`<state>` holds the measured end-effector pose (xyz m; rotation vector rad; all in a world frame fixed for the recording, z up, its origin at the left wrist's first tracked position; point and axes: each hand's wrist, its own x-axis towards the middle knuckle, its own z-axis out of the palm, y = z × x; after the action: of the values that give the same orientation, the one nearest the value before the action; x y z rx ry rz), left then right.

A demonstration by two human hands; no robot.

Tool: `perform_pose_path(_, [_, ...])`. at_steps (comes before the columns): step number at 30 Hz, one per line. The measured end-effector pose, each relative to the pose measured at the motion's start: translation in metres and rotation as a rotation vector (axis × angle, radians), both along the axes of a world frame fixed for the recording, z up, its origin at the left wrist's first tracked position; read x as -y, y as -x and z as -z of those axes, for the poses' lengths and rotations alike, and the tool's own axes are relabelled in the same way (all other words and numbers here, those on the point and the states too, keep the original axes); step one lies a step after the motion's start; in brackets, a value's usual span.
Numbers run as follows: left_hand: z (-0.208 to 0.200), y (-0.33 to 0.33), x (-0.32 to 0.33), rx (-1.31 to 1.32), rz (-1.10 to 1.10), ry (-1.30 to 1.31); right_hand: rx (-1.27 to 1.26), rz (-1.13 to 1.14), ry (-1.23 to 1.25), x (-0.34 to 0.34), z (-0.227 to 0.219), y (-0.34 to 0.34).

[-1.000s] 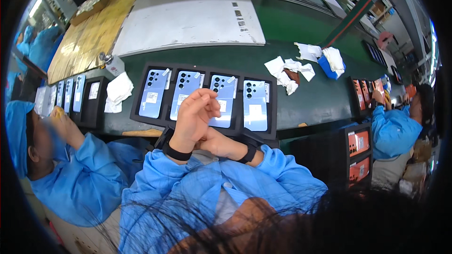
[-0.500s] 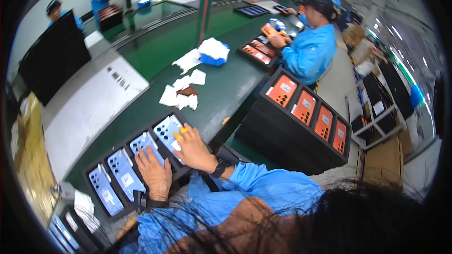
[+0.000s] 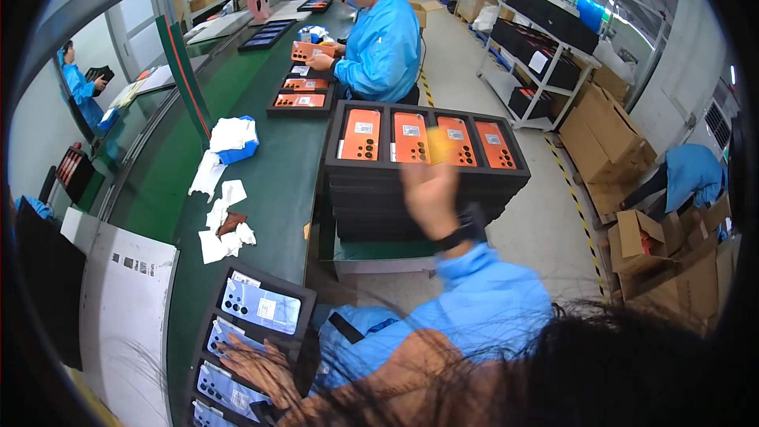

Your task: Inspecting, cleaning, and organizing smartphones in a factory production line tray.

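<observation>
My left hand lies with fingers spread over a light-blue phone in a black foam tray. Several light-blue phones sit in that tray, backs up, with camera rings and white labels; the farthest phone is uncovered. My right hand is raised, palm partly turned up, in front of a stack of black trays. Its fingers, with yellow covers on the tips, stretch out but are blurred; I see nothing held. The top tray carries orange phones, one partly hidden by my fingertips.
Crumpled white paper fills a blue bin on the green bench, with paper scraps nearby. A co-worker beyond the stack handles an orange phone. Right are a white cart, cardboard boxes and a bending person.
My right hand has left the blue phones and moved right and away to the orange-phone stack. My left hand stays over the blue tray. The whole view has turned right.
</observation>
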<state>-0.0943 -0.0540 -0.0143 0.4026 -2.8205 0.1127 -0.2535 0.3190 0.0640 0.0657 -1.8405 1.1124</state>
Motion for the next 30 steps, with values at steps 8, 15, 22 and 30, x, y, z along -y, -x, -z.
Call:
perform_pose_path(8, [0.034,0.001,-0.005,-0.163,-0.04,-0.043,-0.026,0.464,0.99,-0.333,0.151,-0.061])
perform_pose_path(15, [0.019,-0.01,0.004,0.036,-0.184,-0.21,0.304,-0.175,1.283,-0.297,0.165,-0.039])
perform_pose_path(22, [0.022,0.004,0.0,0.274,-0.202,-0.1,0.266,-0.007,1.328,-0.352,0.237,-0.052])
perform_pose_path(30, [0.025,0.0,0.007,0.314,-0.249,-0.099,0.226,-0.015,1.3,-0.37,0.284,-0.022])
